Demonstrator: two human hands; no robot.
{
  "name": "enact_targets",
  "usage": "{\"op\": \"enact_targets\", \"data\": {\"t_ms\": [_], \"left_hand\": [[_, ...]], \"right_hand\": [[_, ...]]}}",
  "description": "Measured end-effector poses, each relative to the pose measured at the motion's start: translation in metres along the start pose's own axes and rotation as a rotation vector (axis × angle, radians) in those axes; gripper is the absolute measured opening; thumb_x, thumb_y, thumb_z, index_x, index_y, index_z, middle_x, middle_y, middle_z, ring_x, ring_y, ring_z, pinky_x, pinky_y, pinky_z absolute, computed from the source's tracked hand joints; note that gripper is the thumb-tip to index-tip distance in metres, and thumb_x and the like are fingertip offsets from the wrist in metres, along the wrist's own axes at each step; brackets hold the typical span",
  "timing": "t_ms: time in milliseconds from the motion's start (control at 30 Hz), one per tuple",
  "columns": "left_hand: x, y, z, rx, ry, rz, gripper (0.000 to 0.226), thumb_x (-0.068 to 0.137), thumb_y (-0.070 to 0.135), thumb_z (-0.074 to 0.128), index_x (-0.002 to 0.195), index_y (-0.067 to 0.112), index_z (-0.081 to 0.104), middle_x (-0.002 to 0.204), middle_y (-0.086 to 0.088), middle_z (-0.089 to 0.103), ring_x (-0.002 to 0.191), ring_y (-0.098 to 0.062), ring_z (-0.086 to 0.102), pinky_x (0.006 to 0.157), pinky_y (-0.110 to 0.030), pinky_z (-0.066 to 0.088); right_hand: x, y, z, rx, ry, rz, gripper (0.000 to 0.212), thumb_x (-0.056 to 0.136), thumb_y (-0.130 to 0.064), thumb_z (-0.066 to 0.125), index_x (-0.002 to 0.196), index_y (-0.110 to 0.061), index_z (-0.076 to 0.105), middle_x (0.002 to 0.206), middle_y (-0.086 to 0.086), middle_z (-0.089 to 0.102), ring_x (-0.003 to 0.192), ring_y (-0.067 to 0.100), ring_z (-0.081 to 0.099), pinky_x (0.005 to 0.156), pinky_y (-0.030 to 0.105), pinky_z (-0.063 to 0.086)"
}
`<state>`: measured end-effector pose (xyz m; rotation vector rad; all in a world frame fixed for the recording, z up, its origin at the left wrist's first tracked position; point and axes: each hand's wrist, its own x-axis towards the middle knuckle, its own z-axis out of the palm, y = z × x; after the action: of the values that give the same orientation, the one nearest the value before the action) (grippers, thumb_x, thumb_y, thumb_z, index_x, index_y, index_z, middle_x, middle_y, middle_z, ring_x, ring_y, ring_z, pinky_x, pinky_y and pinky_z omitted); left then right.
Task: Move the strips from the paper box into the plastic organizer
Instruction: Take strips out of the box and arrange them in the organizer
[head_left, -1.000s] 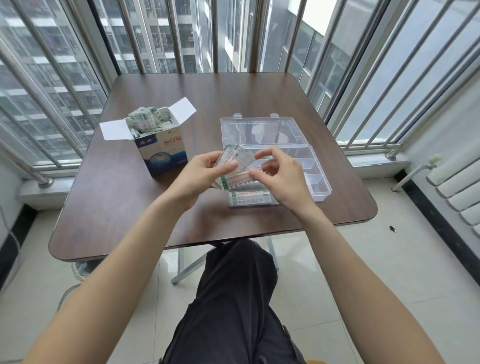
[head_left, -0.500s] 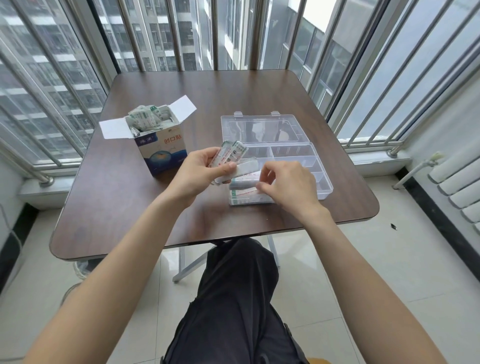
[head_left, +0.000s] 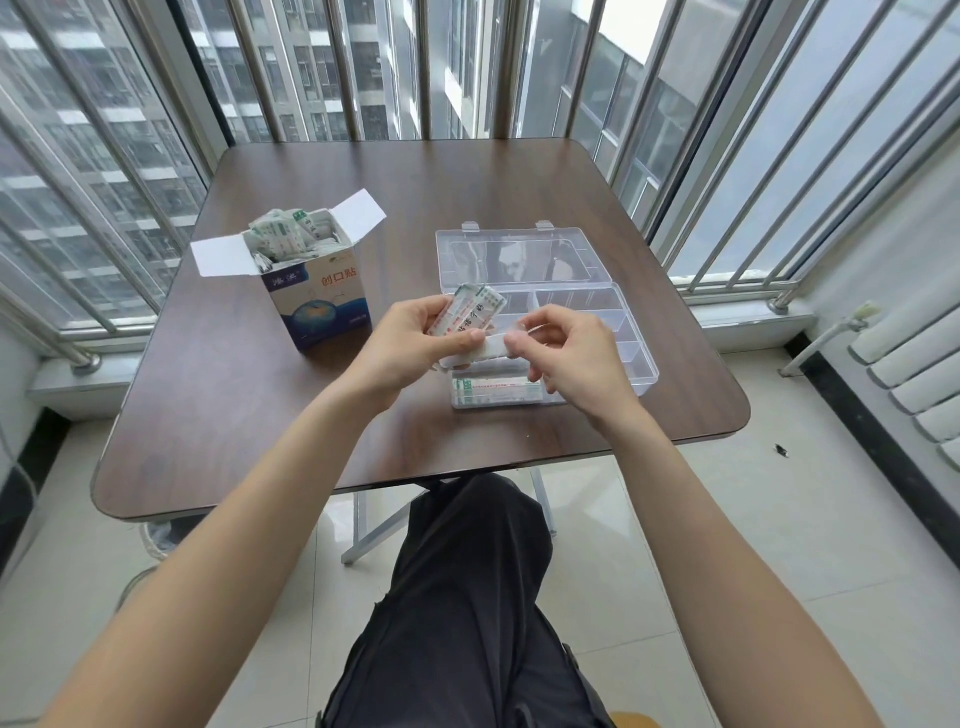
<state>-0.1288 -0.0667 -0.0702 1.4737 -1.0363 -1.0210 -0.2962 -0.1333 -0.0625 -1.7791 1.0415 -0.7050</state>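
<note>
A: How far along was it?

B: Early, I'd say. The paper box (head_left: 319, 291) on the counter (head_left: 249, 415) was still heaped w/ strips (head_left: 283, 236), flaps open, some poking above the rim. The plastic organizer (head_left: 631, 358) sat w/ lid folded back; only the near long compartment had any in it, a small flat stack (head_left: 496, 388)

A: Other compartments?

B: The far & right ones looked empty, as far as clear plastic lets me tell

A: And the hands?

B: Left hand (head_left: 410, 345) had fingers closed round a small bunch of strips (head_left: 470, 314), held just above the organizer's near-left corner. Right hand (head_left: 569, 353) had thumb & forefinger pinched on one end of a single strip (head_left: 493, 347); its other end was at the left thumb. Couldn't tell if it was free of the bunch yet

A: So what was left?

B: Prob. most of the job: that bunch, then nearly the whole box
</note>
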Motion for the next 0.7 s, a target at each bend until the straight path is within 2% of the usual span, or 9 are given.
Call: {"op": "enact_targets", "data": {"t_ms": [167,267,333,400,467,567,700], "left_hand": [[-0.002,0.001,0.001,0.061,0.013,-0.017,0.014,0.094,0.018,0.055,0.101,0.015,0.067,0.086,-0.001,0.069,0.065,-0.004,0.058,0.052,-0.015,0.042],[-0.001,-0.001,-0.004,0.072,0.069,0.004,0.009,0.09,0.015,0.062,0.094,0.019,0.068,0.084,-0.004,0.069,0.069,-0.013,0.058,0.056,-0.023,0.042],[0.0,-0.002,-0.008,0.059,0.103,0.01,0.009,0.087,0.013,0.065,0.093,0.019,0.068,0.083,-0.002,0.07,0.07,-0.01,0.06,0.06,-0.022,0.045],[0.001,-0.002,-0.011,0.07,0.124,0.023,0.01,0.085,0.012,0.067,0.095,0.016,0.068,0.08,0.0,0.069,0.066,-0.005,0.06,0.058,-0.018,0.045],[0.001,-0.002,-0.011,0.088,0.12,0.028,0.012,0.083,0.013,0.069,0.094,0.016,0.068,0.077,0.001,0.068,0.064,-0.004,0.058,0.056,-0.016,0.044],[0.002,0.0,-0.009,0.127,0.108,0.037,0.013,0.08,0.013,0.072,0.091,0.018,0.068,0.076,0.005,0.068,0.062,0.0,0.059,0.057,-0.013,0.044],[0.002,0.003,-0.004,0.17,0.057,0.063,0.01,0.081,0.013,0.072,0.088,0.019,0.068,0.074,0.006,0.067,0.061,0.002,0.057,0.057,-0.011,0.043]], "right_hand": [[0.003,0.007,-0.003,0.001,-0.007,0.007,0.005,0.083,-0.011,0.068,0.084,-0.011,0.063,0.071,0.005,0.067,0.044,0.008,0.051,0.043,0.015,0.038],[0.002,0.01,-0.011,0.054,-0.008,-0.03,0.003,0.082,-0.006,0.068,0.083,-0.009,0.066,0.071,0.006,0.066,0.051,0.012,0.058,0.051,0.02,0.047],[0.0,0.013,-0.016,0.097,-0.039,-0.048,0.003,0.081,-0.005,0.07,0.083,-0.006,0.069,0.073,0.006,0.068,0.062,0.013,0.064,0.066,0.026,0.055],[-0.003,0.015,-0.019,0.048,-0.061,-0.07,0.006,0.08,-0.014,0.074,0.081,-0.008,0.072,0.074,0.003,0.071,0.069,0.012,0.066,0.076,0.026,0.054],[-0.003,0.015,-0.019,-0.042,-0.054,-0.114,0.011,0.081,-0.02,0.073,0.079,-0.009,0.072,0.072,0.0,0.071,0.07,0.012,0.066,0.077,0.026,0.054],[-0.001,0.013,-0.015,-0.187,-0.068,-0.211,0.001,0.081,-0.01,0.072,0.081,-0.011,0.073,0.073,-0.006,0.069,0.071,0.007,0.066,0.076,0.026,0.054],[0.0,0.01,-0.009,-0.321,-0.098,-0.26,0.005,0.082,-0.009,0.067,0.082,-0.013,0.071,0.075,-0.005,0.069,0.073,0.009,0.065,0.079,0.034,0.054]]}}
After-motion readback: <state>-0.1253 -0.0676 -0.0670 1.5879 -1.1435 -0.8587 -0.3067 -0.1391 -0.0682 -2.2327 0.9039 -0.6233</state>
